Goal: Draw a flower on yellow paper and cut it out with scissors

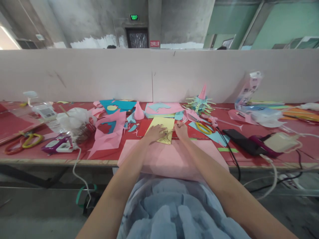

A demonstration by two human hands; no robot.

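A pale yellow sheet of paper (163, 123) lies in front of me, with dark curved lines drawn near its lower end. My left hand (156, 133) rests on it with the fingers spread out. At the sheet's right edge, my right hand (180, 130) is closed; whatever its fingers grip, if anything, is hidden. Under the yellow paper is a red sheet (193, 131). A large pink sheet (171, 156) lies nearer to me and hangs over the table edge. Stacked pink and blue paper (174, 108) sits just beyond my hands.
A pink paper cone (139, 112) and a fringed paper piece with a pink cone (200, 101) stand at the back. Scissors (203, 128), a phone (240, 141) and cables lie right. Cut pink paper (112, 134), a purple-white device (57, 145) and more scissors (32, 140) lie left.
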